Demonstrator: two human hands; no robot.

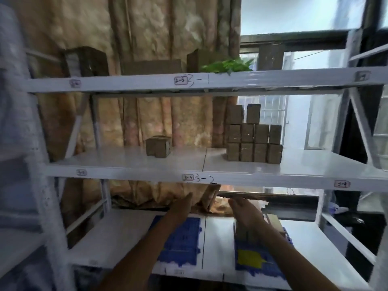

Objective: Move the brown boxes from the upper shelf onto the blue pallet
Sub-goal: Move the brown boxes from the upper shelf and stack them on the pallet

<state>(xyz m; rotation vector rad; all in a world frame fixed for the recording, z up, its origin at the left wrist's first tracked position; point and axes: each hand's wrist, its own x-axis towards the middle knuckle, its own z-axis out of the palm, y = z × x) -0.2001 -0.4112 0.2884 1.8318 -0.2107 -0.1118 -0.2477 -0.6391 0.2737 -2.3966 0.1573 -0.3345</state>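
A stack of several small brown boxes [254,143] stands on the right of the middle shelf [126,160], and a smaller cluster of brown boxes [158,146] sits near its centre. On the bottom shelf lie a blue pallet [181,242] on the left and a second blue pallet [258,261] with a yellow patch on the right; brown boxes [245,233] rest on its far part, partly hidden by my right arm. My left hand [181,204] and my right hand [245,211] are both raised below the middle shelf, fingers extended, holding nothing.
The top shelf [210,80] holds larger cardboard boxes [86,59] and green leaves [228,65]. White shelf uprights [52,206] stand on both sides. A beige curtain [147,28] hangs behind, with a window [294,13] at right.
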